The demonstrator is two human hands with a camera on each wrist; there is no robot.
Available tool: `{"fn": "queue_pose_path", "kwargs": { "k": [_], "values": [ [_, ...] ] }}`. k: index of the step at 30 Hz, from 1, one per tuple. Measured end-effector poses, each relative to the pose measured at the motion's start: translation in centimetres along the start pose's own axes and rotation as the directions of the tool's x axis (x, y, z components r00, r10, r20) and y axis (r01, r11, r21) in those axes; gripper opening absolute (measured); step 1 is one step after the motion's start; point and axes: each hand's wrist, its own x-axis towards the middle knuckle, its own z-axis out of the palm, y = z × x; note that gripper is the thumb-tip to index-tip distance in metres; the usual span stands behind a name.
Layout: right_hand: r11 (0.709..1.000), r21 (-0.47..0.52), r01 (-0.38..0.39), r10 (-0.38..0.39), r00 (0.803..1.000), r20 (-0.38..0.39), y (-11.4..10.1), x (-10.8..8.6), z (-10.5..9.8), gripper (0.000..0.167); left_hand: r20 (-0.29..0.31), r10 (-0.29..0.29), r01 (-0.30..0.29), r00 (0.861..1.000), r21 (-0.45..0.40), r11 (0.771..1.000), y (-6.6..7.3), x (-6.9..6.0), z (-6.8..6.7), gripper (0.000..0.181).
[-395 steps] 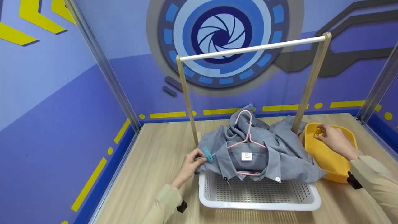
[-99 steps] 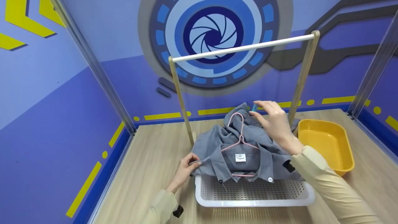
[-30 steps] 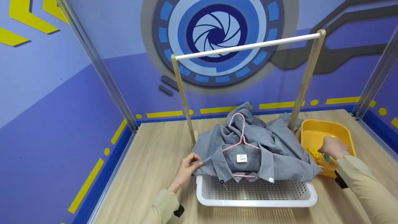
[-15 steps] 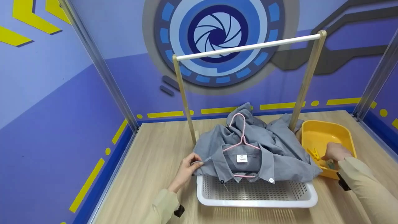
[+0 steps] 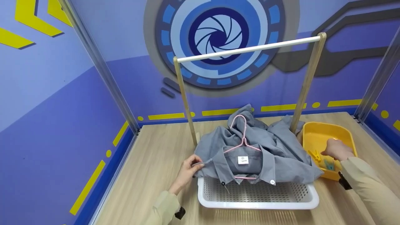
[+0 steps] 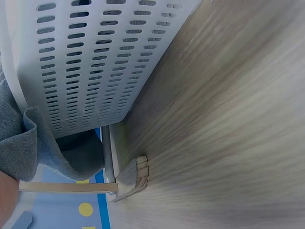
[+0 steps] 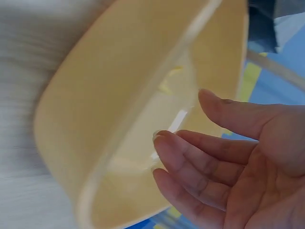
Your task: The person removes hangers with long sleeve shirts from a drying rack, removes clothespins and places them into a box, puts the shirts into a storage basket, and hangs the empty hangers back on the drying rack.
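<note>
A grey collared shirt [image 5: 214, 140] lies draped over a white perforated basket [image 5: 258, 204], with a pink clothes hanger [image 5: 244, 140] through its neck. At the shirt's left shoulder, my left hand [image 5: 186, 168] pinches an edge of the fabric between thumb and fingers. My right hand [image 5: 339, 149] is over the inside of a yellow basin [image 5: 325, 127]. In the right wrist view, its thumb and fingers are apart with nothing between them. A yellow clothespin [image 5: 315, 155] and a turquoise clothespin [image 5: 328, 164] lie in the basin beside that hand.
Behind the shirt stands a wooden rack with a white horizontal bar [image 5: 250, 49]; its posts [image 5: 307, 82] rise on either side. A blue patterned wall [image 5: 150, 90] closes off the back. Wooden tabletop [image 5: 156, 150] extends to the left of the basket.
The turquoise clothespin once at the shirt's left shoulder is gone from there. The right hand carried a turquoise clothespin over the shirt and has released it in the basin. The left hand stays put.
</note>
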Motion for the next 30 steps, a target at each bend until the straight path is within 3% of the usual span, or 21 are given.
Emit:
{"fn": "queue_pose_path", "kwargs": {
  "k": [4,8,11,22,24,30],
  "values": [
    [0.996,-0.013,0.092,-0.093,0.984,-0.153,-1.2,-0.1,-0.1,0.026,-0.002,0.015,-0.015,1.000,0.006,1.000,0.0,-0.1,0.0,0.006],
    [0.971,-0.015,0.238,-0.229,0.914,-0.335,-2.9,-0.3,0.0,0.027,-0.006,0.004,-0.004,1.000,0.000,1.000,0.1,-0.1,0.0,0.007],
    [0.952,-0.023,0.306,-0.290,0.871,-0.396,-4.3,-0.7,-0.1,0.025,-0.004,0.000,0.000,1.000,-0.003,1.000,0.1,-0.1,0.0,0.007],
    [0.912,-0.005,0.411,-0.372,0.819,-0.438,-7.9,-2.4,0.0,0.019,0.006,0.039,-0.039,0.999,0.000,0.999,0.1,0.0,-0.1,0.007],
    [0.885,0.020,0.466,-0.413,0.803,-0.430,-8.5,-2.8,0.1,0.018,0.006,0.035,-0.035,0.999,-0.003,0.999,0.1,0.0,-0.1,0.007],
    [0.753,0.046,0.656,-0.602,0.716,-0.352,-9.5,-3.4,0.7,0.017,0.006,0.026,-0.026,1.000,-0.002,1.000,0.2,0.0,-0.1,0.006]
  ]
}}
